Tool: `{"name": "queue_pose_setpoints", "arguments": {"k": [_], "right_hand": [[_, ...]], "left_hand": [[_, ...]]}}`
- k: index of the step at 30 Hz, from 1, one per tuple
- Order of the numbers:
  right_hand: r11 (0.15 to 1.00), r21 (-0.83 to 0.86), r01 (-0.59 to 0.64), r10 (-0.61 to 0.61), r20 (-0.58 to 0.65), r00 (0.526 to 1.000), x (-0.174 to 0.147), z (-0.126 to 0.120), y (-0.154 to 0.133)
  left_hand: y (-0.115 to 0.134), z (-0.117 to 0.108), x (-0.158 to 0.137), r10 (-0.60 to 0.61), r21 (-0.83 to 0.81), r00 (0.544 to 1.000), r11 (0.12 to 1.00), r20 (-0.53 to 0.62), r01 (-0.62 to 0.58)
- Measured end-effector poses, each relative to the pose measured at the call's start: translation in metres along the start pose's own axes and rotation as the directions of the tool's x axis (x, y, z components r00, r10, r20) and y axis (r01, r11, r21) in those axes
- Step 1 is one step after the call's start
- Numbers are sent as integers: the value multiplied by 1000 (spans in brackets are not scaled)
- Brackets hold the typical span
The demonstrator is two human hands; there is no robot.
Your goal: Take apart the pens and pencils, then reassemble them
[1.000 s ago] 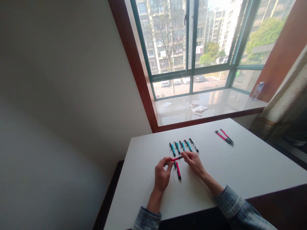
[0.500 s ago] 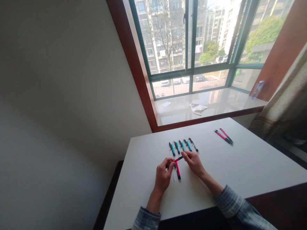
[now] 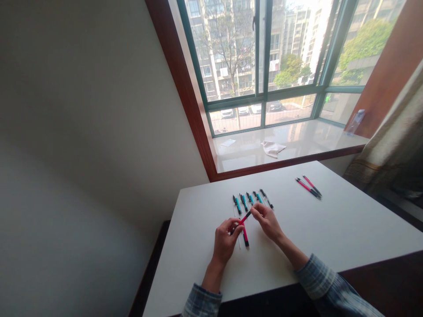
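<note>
A red and black pen (image 3: 245, 218) is held up off the white table between my two hands. My left hand (image 3: 226, 237) pinches its red barrel. At the black upper end, the closed fingertips of my right hand (image 3: 266, 221) grip the pen; its very tip is hidden by them. Just below lies a red pen barrel (image 3: 245, 235) with a black end, beside a thin, pale refill (image 3: 239, 243). Beyond my hands, several teal and black pen parts (image 3: 238, 205) lie in a slanted row, partly covered by my right fingers.
Toward the right back of the white table (image 3: 346, 220) lie assembled red pens (image 3: 308, 188). A black pen part with a clear tube (image 3: 267, 199) ends the row. On the windowsill are a crumpled cloth (image 3: 273, 149) and a clear bottle (image 3: 356, 122). A wall (image 3: 99, 176) stands left.
The held pen has tilted more steeply, its black end rising with my right hand. My left hand stays nearly in place, and the other pens have not moved.
</note>
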State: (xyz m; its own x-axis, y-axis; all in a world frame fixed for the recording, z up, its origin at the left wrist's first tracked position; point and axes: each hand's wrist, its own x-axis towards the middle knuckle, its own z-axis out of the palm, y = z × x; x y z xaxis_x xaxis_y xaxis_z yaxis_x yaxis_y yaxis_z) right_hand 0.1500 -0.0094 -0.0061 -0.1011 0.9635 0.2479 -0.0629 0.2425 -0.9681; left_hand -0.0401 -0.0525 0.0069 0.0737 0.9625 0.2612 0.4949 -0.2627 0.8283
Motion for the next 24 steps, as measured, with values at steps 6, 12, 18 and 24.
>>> {"name": "queue_pose_setpoints", "arguments": {"k": [6,12,18,24], "right_hand": [[998,56,-42,41,25,999,0,-2,-3],[971,226,-72,62,53,997,-1,-3,-2],[961,263,-83,68,66,996,-1,-3,-4],[942,319,-101,74,95,993,-2,-1,-4]], "left_hand": [[0,-1,1,41,57,999,998,-27,-40],[4,-3,1,84,89,995,993,-59,-79],[3,-3,1,94,87,994,992,-56,-89],[2,-3,1,91,66,994,994,-56,-87]]}}
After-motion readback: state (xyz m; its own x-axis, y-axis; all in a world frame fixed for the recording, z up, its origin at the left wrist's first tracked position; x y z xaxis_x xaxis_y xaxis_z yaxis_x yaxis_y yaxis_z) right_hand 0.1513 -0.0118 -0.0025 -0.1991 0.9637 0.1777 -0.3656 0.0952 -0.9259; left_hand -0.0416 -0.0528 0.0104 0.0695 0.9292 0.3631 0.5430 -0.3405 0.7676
